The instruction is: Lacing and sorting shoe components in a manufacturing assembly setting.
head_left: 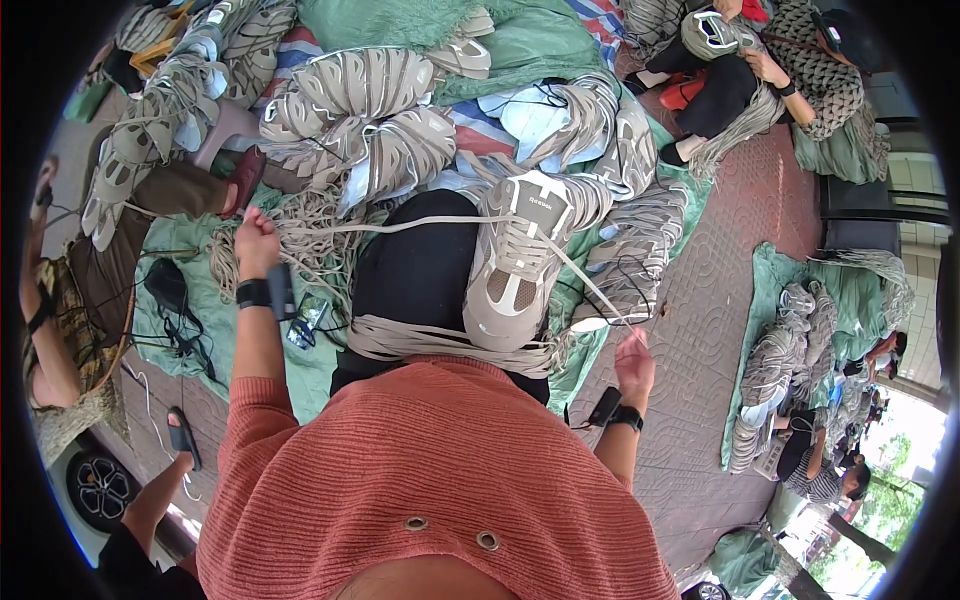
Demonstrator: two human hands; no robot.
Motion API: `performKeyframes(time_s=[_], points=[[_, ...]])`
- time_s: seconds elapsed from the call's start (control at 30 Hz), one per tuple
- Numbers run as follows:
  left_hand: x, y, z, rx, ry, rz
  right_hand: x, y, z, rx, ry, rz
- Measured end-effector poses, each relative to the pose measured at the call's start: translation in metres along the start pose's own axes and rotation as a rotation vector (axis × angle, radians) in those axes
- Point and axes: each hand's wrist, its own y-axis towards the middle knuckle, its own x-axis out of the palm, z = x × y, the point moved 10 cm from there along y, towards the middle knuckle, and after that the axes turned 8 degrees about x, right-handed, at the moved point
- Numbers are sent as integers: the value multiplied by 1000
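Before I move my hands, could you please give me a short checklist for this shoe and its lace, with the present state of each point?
1. Left hand on the left strand: ok, strand drawn out to it.
2. Right hand on the right strand: ok, pinched in the fingers.
3. Shoe toe toward your body: ok.
4. Equal visible lengths: not ok, the left strand looks longer.
5. Left strand free of the loose lace pile: cannot tell, they overlap in this view.
6. All eyelets threaded: cannot tell, too small.
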Motion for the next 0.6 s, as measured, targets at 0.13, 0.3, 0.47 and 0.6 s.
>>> performKeyframes(time_s=[0.13,0.3,0.47,0.6], points=[[137,-122,-1,887,760,-375,-48,-46,-52,-629,505,464],[289,-255,-146,671,1106,-1234,-179,-153,-186,-898,252,246],[286,-301,-156,934,1392,-1443,153,-9,-106,-816,-564,518],[292,-308,-167,851,1404,-1517,321,44,-12,-953,-1592,51]])
